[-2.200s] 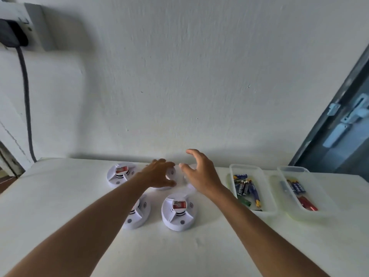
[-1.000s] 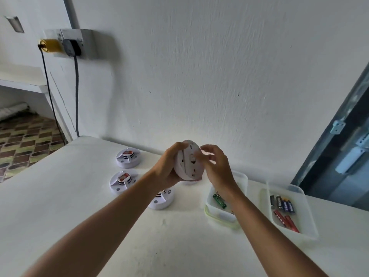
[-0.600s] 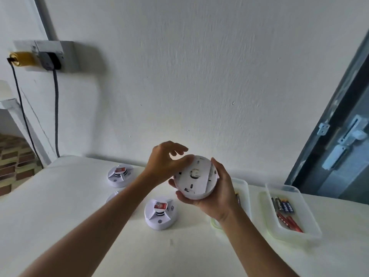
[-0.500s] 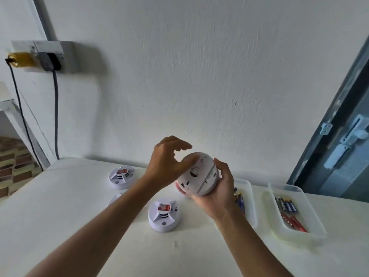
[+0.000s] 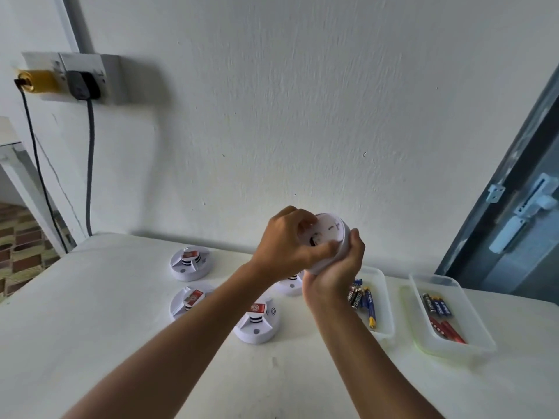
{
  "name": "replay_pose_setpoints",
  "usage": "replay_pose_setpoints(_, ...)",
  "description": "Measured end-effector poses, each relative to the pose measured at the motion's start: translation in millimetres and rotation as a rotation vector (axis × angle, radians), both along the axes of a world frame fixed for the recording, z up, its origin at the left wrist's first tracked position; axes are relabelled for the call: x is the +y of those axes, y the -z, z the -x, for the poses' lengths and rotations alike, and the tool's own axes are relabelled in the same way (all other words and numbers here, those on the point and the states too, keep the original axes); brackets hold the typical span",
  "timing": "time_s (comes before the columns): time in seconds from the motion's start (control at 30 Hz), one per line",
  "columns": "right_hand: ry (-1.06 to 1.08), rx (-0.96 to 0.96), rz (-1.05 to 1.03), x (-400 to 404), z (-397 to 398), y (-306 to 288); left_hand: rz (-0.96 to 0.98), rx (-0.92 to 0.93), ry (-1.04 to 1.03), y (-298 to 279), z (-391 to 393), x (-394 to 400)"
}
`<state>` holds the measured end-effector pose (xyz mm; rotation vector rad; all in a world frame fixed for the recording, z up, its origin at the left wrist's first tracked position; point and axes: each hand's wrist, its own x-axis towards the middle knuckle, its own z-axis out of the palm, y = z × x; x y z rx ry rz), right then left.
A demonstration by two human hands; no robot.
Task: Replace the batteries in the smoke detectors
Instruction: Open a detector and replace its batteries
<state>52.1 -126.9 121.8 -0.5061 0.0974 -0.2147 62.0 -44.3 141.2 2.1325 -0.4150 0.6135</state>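
Fingers (image 5: pixel 352 237) of the right hand (image 5: pixel 334 267) cup a white smoke detector (image 5: pixel 331 234) from below, held up over the bench (image 5: pixel 90 328), while the left hand (image 5: pixel 287 240) curls onto its back, thumb pressing near the middle slot.

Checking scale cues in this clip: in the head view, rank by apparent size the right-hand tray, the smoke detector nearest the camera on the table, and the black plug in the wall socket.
1. Right-hand tray, clearly largest.
2. Smoke detector nearest the camera.
3. Black plug, smallest, though it sits farther from the camera, so its true size is unsure.
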Motion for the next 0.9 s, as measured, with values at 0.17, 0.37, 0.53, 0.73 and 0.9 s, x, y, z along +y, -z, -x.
replay_pose_setpoints(0.17, 0.097, 0.075, -0.009, -0.6, -4.5, 2.0, -0.041, 0.017, -0.055, -2.3, -5.9, -9.8)
replay_pose_setpoints(0.37, 0.135, 0.099, 0.016, -1.6, -3.5, 14.2, -0.014, 0.07, -0.092, 11.7, -4.4, -16.8)
replay_pose_setpoints(0.53, 0.182, 0.032, 0.064, 4.3, -3.3, 21.5, 0.111, 0.13, -0.128, 16.5, 1.5, -17.4)
replay_pose_setpoints(0.73, 0.095, 0.01, 0.123, -0.2, -10.9, 24.9, 0.178, 0.229, -0.168, 13.6, 2.9, -14.9)
replay_pose_setpoints(0.9, -0.404, 0.04, 0.131, -19.9, -18.5, 29.9, 0.214, 0.257, -0.185, 18.5, 1.5, 12.6)
